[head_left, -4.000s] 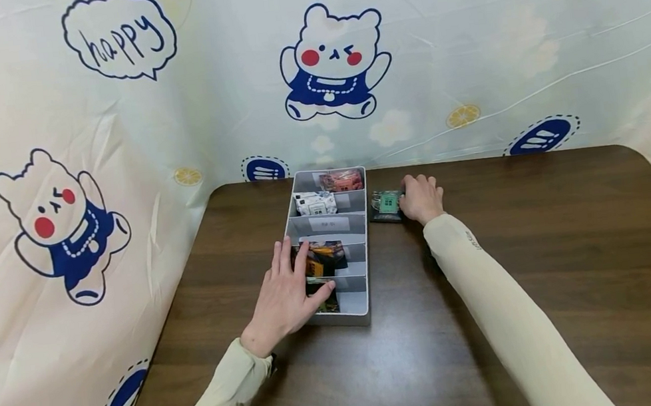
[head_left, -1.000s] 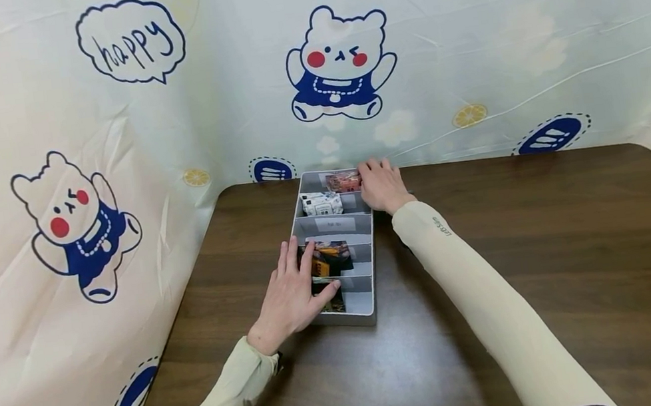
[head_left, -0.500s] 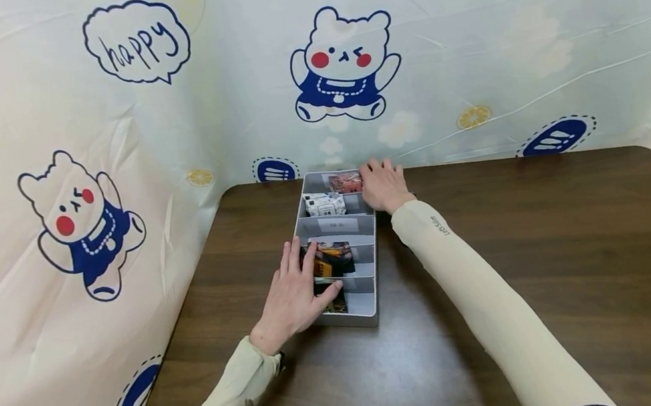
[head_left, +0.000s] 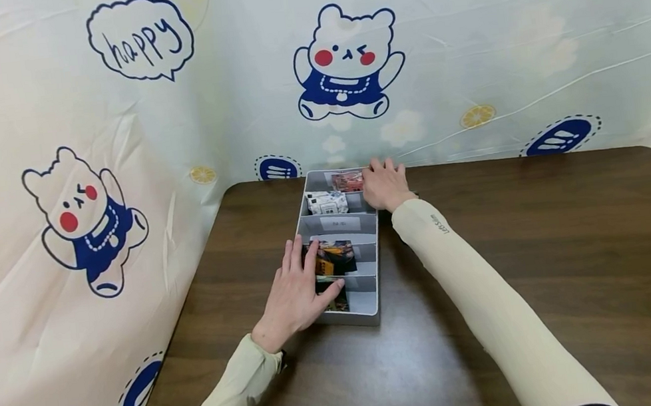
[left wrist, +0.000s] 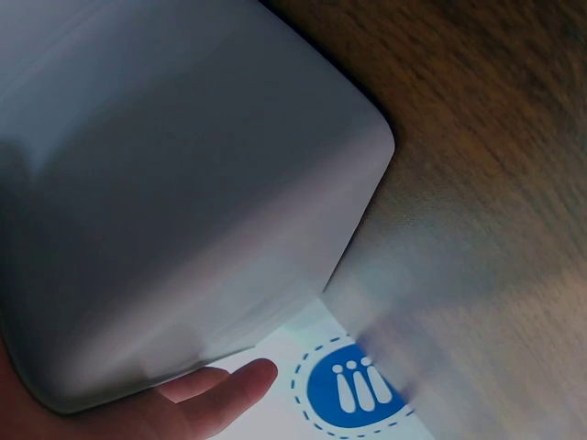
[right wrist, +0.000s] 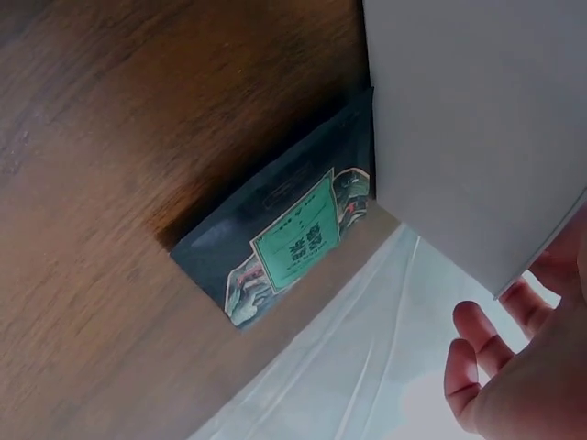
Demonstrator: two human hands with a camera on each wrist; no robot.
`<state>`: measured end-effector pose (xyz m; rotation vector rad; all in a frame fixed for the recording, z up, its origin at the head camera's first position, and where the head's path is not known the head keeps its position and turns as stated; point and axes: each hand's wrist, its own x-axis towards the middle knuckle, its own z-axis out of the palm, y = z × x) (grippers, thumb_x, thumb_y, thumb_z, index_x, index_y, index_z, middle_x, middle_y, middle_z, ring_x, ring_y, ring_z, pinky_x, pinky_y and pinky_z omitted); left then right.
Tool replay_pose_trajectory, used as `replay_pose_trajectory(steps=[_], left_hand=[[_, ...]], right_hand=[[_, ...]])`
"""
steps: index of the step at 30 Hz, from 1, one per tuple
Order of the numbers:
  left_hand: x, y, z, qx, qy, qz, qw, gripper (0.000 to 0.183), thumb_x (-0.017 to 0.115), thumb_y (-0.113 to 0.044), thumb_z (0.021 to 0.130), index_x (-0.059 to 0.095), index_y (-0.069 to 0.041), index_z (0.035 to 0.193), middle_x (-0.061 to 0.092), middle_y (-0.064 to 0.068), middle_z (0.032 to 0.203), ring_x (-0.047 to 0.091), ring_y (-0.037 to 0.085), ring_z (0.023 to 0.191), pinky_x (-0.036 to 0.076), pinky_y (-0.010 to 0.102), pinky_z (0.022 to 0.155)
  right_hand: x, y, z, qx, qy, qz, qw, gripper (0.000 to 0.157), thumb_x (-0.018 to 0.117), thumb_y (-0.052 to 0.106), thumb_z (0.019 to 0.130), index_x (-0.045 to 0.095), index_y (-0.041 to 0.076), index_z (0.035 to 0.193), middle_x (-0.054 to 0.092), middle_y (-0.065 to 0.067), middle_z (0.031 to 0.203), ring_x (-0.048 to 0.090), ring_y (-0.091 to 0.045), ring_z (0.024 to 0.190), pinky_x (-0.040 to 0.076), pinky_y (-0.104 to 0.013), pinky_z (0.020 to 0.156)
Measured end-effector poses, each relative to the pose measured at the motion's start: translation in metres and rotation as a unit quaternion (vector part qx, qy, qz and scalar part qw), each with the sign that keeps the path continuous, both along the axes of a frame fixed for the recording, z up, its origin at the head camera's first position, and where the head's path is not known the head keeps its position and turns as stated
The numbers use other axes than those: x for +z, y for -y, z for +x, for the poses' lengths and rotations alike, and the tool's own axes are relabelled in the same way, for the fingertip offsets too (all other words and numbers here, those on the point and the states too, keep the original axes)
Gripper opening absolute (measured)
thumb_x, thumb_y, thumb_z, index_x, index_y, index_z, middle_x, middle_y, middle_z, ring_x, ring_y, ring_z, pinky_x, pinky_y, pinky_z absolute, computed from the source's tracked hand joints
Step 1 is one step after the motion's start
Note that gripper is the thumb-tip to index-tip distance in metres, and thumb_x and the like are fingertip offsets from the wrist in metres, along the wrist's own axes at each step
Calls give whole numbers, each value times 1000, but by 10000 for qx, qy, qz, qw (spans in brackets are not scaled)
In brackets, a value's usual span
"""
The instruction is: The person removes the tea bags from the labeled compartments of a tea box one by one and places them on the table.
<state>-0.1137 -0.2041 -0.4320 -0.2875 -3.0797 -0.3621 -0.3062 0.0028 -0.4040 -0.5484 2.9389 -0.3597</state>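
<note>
A grey divided box (head_left: 364,316) stands on the wooden table. My left hand (head_left: 290,297) rests over its left wall, fingers long and spread, the thumb above the nearest compartment. At the box's far right corner, my right hand (head_left: 385,186) touches the rim with loosely bent fingers; its thumb is hidden. The right wrist view shows a black packet with a green label (right wrist: 298,240) lying on the table, touching the box wall; in the head view the right hand covers it. Inside the box are a red packet (head_left: 348,181), white packets (head_left: 328,202) and black-and-orange packets (head_left: 334,257).
The dark wooden table (head_left: 526,274) extends well to the right of the box. A printed cloth (head_left: 452,48) with bear drawings hangs behind it and along the left side. The middle compartment (head_left: 340,225) carries a paper label.
Four seconds ago my right hand was at the green-labelled packet; it has since moved left and away to the box's far right corner. The left hand stays on the box. The view has shifted slightly.
</note>
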Motion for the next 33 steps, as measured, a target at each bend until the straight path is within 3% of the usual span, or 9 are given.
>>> replay_pose_trajectory(steps=[6,14,19,26,33], left_hand=[[0,-1,0,-12,11,3,10000,89,43,-72,87,25,-15,153,14,19,160,15,41,147,39,63,102],[1,-2,0,-49,-29,6,10000,91,44,-73,86,24,-14,153,14,20,160,17,42,147,40,61,102],[3,-4,5,-106,-16,25,9999,93,43,-73,86,22,-13,154,13,22,160,14,42,147,39,62,103],[1,-5,10,-118,-43,25,9999,93,44,-74,86,24,-13,153,12,21,161,16,42,147,40,62,102],[-1,-4,11,-132,-107,41,9998,92,45,-73,86,24,-12,153,13,22,160,17,43,146,39,62,102]], right_hand=[[-3,-1,-1,-24,-307,-139,9994,36,33,22,103,53,10,130,40,-12,135,32,-33,110,29,-49,92],[-4,-2,-4,-361,-963,-281,9943,28,44,23,100,63,4,111,44,-16,121,35,-33,102,35,-46,85],[-1,-2,-3,-524,-847,-318,9945,29,43,22,99,64,2,104,42,-18,123,33,-33,104,35,-46,86],[-3,-5,-3,-659,-551,-633,9943,25,49,20,96,57,2,111,40,-19,124,30,-33,105,32,-45,88],[-8,-7,-6,-248,-683,-821,9940,11,53,20,94,58,10,92,47,-13,114,33,-32,100,32,-44,83]])
